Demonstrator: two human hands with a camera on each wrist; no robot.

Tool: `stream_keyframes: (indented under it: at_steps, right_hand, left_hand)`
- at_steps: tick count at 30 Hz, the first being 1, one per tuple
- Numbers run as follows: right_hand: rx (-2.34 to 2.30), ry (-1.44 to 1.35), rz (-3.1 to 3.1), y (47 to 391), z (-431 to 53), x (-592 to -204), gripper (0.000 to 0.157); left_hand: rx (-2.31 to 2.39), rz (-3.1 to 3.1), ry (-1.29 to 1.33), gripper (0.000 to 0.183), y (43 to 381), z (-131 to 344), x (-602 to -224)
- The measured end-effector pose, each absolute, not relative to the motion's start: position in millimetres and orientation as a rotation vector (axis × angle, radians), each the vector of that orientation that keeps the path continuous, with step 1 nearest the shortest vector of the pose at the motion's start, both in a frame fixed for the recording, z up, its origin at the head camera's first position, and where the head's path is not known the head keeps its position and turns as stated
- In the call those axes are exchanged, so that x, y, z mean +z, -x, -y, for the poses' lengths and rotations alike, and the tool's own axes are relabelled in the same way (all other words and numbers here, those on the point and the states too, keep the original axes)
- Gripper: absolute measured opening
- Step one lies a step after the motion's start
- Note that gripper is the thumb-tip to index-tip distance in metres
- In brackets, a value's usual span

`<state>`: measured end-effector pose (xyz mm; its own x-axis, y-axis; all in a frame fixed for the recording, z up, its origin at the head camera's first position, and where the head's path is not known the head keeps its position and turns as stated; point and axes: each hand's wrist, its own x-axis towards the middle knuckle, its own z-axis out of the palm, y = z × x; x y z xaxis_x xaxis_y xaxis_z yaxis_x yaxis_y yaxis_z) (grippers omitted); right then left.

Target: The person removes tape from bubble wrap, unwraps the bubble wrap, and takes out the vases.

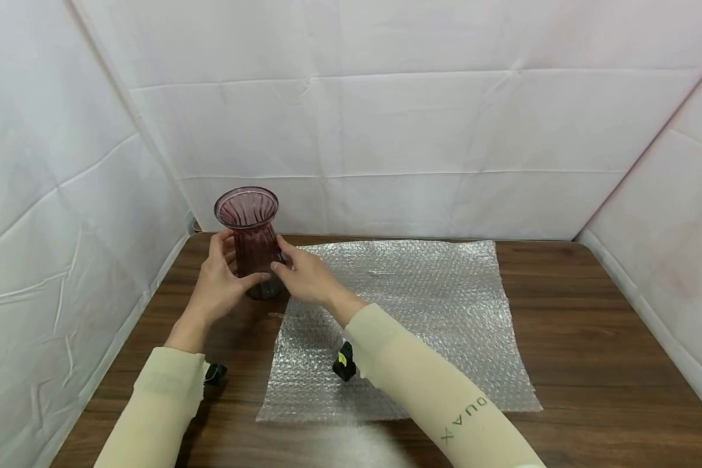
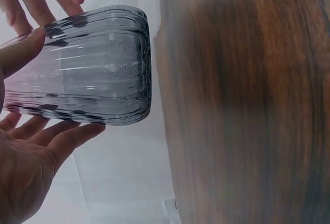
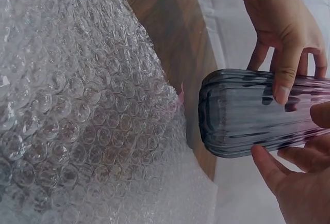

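A ribbed glass vase [image 1: 256,250], purple at its flared rim and smoky grey toward the base, stands upright between both hands. The left hand [image 1: 225,276] grips its left side, with the thumb across the front. On the opposite side, the right hand [image 1: 307,273] holds the glass with thumb and fingers. In the left wrist view the grey base of the vase [image 2: 108,64] appears raised above the tabletop. The right wrist view also shows the left hand [image 3: 281,28] and right hand [image 3: 304,188] on either side of the vase [image 3: 237,113].
A sheet of bubble wrap [image 1: 433,312] lies flat on the brown wooden table [image 1: 585,338], right of the vase. White cloth [image 1: 386,123] hangs behind the table and at both sides. Small black devices [image 1: 345,363] show at the wrists.
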<state>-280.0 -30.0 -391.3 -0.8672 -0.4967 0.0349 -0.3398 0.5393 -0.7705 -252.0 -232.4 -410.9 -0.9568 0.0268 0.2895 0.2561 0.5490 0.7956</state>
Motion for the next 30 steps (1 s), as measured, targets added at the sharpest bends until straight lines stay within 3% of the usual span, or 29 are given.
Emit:
stream_keyframes:
  at_steps: [30]
  right_hand:
    - [-1.283,0.679,-2.462,296,49,-405,0.062]
  left_hand:
    - [-1.448,2.513,0.176,0.099,272,246,-424]
